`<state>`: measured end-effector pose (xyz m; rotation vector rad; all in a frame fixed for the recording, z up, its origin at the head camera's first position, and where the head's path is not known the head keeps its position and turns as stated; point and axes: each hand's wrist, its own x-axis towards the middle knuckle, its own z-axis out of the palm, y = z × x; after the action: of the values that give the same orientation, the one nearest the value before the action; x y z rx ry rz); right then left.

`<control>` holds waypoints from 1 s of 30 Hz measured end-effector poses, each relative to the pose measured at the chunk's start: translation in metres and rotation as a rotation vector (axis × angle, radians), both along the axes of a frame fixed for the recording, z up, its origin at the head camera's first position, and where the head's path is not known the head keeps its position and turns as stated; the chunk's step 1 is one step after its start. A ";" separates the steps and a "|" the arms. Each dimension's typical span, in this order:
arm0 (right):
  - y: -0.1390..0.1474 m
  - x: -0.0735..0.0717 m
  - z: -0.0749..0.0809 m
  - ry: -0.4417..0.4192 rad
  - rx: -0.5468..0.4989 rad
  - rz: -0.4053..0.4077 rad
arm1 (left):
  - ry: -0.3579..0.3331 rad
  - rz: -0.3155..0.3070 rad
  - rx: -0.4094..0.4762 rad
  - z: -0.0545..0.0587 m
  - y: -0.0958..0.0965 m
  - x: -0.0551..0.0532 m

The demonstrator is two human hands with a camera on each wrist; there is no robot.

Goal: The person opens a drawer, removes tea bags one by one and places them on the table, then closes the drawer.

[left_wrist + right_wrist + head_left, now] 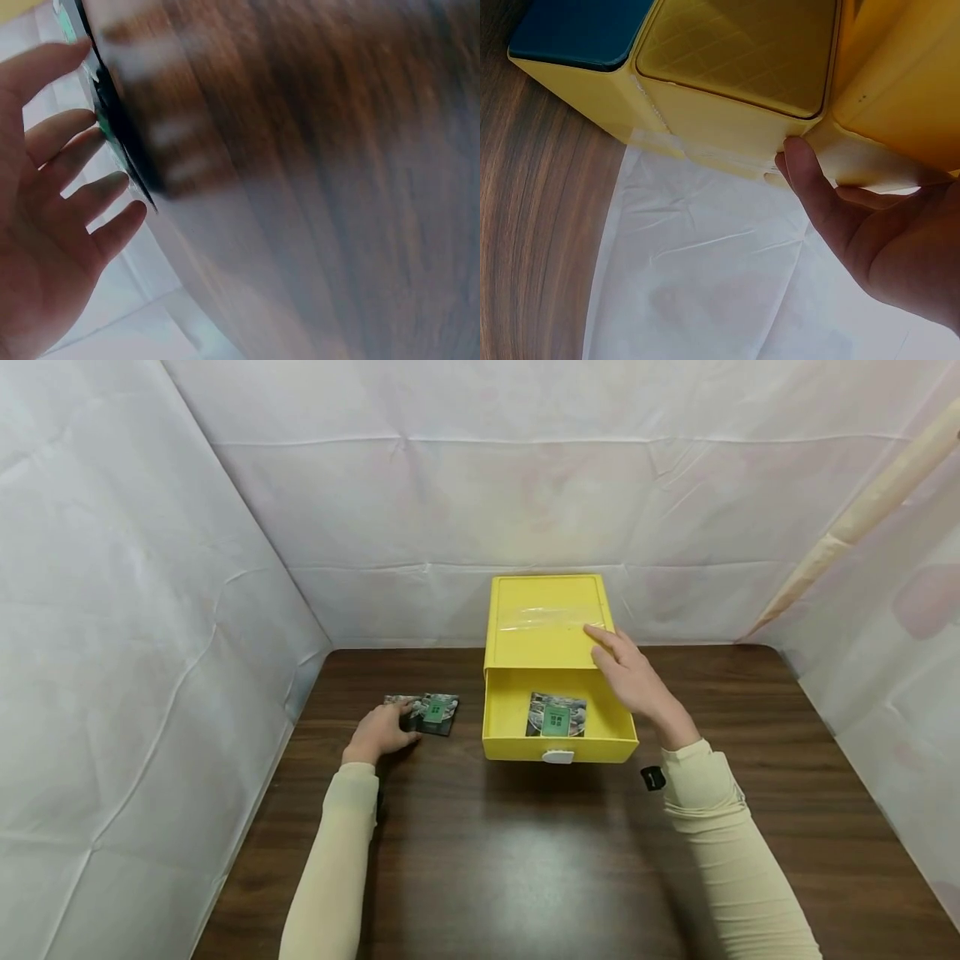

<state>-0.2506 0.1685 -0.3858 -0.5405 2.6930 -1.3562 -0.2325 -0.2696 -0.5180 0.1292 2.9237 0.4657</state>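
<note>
My left hand (381,731) reaches over two flat, dark picture packets with green labels, lying side by side on the table. Its fingertips touch the left packet; the right packet (438,713) lies just past them. In the left wrist view the fingers (71,157) are spread and loosely bent against the packets' faces. My right hand (636,681) rests at the top right edge of a yellow drawer box (547,643), fingers extended. The box's drawer (517,749) is pulled out, and a similar packet (556,715) lies inside it.
A white pull tab (558,757) sticks out from the drawer front. Clear tape crosses the box top. White cloth walls (525,502) enclose the dark wood table (480,860) at back and sides. A dark teal panel (581,34) shows on the box's far end.
</note>
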 end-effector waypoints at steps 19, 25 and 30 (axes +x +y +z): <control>-0.001 -0.002 -0.002 -0.012 0.002 0.000 | 0.106 -0.028 -0.022 -0.017 0.018 0.004; 0.000 -0.001 -0.001 -0.011 0.005 -0.007 | 0.128 -0.019 -0.023 -0.014 0.025 0.002; 0.001 -0.001 0.000 -0.006 0.008 -0.020 | 0.142 -0.032 -0.021 -0.012 0.028 -0.001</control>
<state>-0.2518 0.1700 -0.3859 -0.5090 2.7057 -1.3489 -0.2337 -0.2414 -0.5299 0.2147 3.0589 0.4375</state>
